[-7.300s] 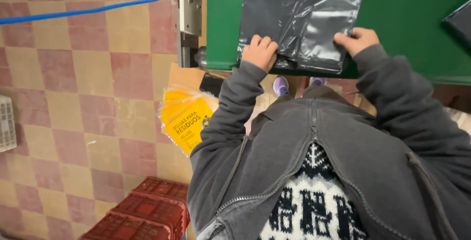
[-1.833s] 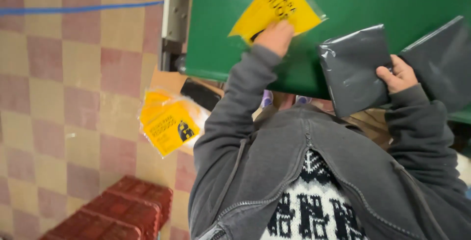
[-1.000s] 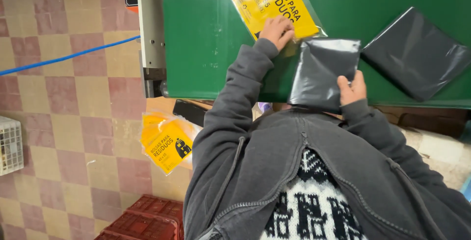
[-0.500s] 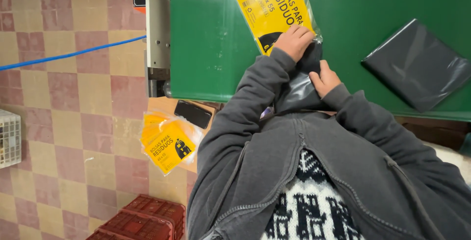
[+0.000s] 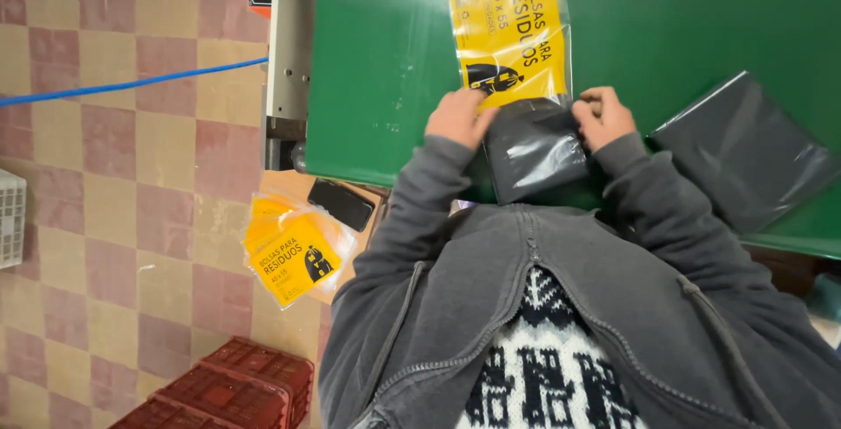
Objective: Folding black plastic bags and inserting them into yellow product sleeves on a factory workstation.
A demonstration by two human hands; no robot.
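Note:
A clear sleeve with a yellow printed card (image 5: 512,30) lies on the green table (image 5: 385,70). A folded black plastic bag (image 5: 533,150) sits at the sleeve's near opening, its upper edge at the mouth. My left hand (image 5: 458,116) grips the left corner of the sleeve and bag. My right hand (image 5: 603,114) grips the right corner. Both sleeves of my grey jacket reach forward over the table edge.
Another folded black bag (image 5: 743,150) lies on the table to the right. A stack of yellow-card sleeves (image 5: 293,249) and a dark phone (image 5: 340,204) rest on a lower cardboard surface. Red crates (image 5: 228,390) stand on the tiled floor; a grey machine post (image 5: 289,52) is left.
My right hand brought the folded black bag from the right to the mouth of the yellow sleeve. Both hands now meet at the sleeve's near edge.

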